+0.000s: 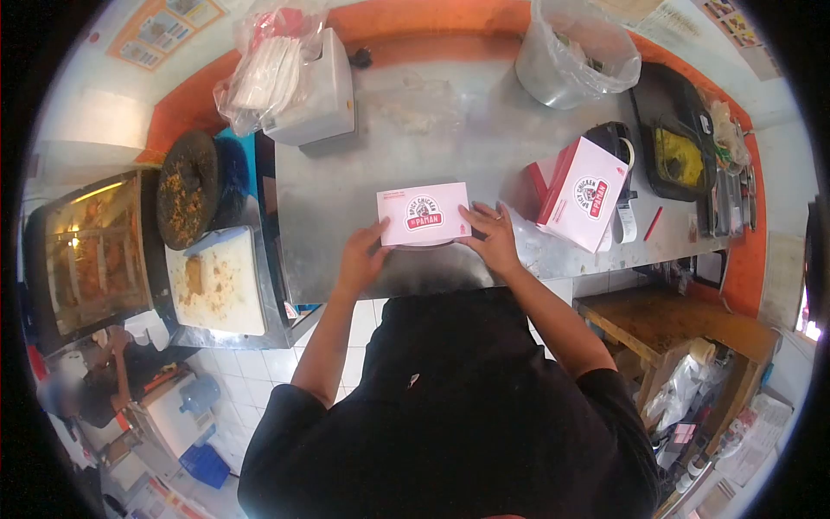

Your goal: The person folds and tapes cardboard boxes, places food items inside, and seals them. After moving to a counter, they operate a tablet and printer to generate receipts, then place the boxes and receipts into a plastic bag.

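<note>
Left hand (370, 246), right hand (491, 240): clamped on ends of pink rectangular cardboard box (422, 216) | grey metal table (484, 130) beneath | matching pink box (566, 206) right

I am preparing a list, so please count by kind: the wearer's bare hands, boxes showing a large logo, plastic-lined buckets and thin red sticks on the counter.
Bare hands: 2 (left hand, right hand)
Boxes showing logo: 2 (middle box, right box)
Lined bucket: 1
Red stick: 1
Total: 6
</note>
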Available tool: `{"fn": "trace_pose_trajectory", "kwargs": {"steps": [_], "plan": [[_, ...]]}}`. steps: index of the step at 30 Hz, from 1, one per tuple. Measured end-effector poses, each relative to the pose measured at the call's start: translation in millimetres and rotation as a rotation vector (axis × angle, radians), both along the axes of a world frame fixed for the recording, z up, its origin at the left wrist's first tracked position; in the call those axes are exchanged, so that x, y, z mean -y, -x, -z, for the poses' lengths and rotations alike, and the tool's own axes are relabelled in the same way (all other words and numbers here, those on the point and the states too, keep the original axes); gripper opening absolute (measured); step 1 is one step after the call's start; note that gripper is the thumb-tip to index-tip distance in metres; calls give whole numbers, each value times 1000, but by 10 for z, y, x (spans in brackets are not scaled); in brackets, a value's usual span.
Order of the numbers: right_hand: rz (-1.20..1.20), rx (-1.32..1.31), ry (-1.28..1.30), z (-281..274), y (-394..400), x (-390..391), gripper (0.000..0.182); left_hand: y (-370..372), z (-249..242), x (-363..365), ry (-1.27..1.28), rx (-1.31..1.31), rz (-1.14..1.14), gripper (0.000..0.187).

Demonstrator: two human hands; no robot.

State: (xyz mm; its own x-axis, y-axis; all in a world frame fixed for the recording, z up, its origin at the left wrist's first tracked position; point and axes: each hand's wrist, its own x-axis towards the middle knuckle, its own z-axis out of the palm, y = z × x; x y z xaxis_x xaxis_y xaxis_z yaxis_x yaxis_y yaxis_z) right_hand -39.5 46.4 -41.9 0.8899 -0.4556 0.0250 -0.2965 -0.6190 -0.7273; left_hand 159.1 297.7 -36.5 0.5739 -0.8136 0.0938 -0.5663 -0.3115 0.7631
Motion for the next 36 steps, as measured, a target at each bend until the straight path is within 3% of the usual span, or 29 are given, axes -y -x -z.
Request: {"fn": "trace_pose_trajectory", "kwargs": {"steps": [8, 16, 18, 22, 29, 36], "plan": [[-38, 95, 116, -110, -4, 21, 51, 99, 136, -56, 105, 107, -1, 40], [29, 20, 165, -243, -14, -81, 53, 85, -164, 29, -6, 515, 27, 31], [74, 6, 175, -217, -43, -115, 54, 18, -328, 187, 26, 466, 107, 27], [93, -30, 137, -128, -83, -131, 56, -243, -333, 650, -5, 345, 411, 37], [-31, -73, 192, -324, -57, -14, 59, -306, -306, 802, -34, 235, 439, 41], [115, 57, 265, 27, 43, -218, 40, -126, -279, 752, -36, 388, 392, 46]]}}
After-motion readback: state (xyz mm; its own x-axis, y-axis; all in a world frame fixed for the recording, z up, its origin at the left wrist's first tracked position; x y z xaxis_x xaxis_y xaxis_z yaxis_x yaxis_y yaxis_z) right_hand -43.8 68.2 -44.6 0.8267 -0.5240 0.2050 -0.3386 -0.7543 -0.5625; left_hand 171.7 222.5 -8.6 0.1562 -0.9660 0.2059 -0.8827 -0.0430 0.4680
